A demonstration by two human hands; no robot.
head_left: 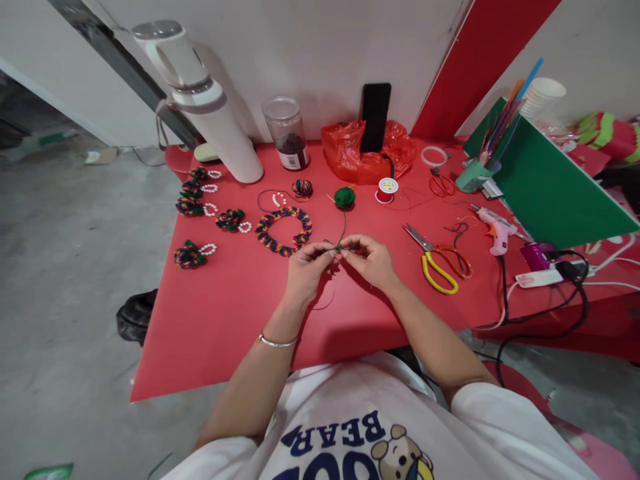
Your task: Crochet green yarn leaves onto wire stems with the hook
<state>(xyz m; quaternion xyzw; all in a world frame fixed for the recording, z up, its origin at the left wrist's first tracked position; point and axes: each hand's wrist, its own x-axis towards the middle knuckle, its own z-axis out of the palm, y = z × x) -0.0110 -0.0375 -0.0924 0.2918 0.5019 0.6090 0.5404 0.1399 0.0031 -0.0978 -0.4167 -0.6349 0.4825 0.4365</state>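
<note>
My left hand (310, 270) and my right hand (369, 262) meet over the front half of the red table, fingertips pinched close together on green yarn (343, 230). That strand runs up to a small green yarn ball (345, 197) just beyond. Whatever else sits between the fingertips is too small to make out. Beside my left hand lies a ring of multicoloured crochet (265, 235), its right end close to the fingers. A thin dark thread (327, 303) trails on the table below my hands.
Yellow-and-orange-handled scissors (434, 257) lie right of my hands, with a pink glue gun (495, 230) and power strip (550, 275) farther right. Several crocheted pieces with bead loops (189, 255) sit left. A tall white bottle (225, 133), clear jar (287, 137) and phone (375, 117) stand behind.
</note>
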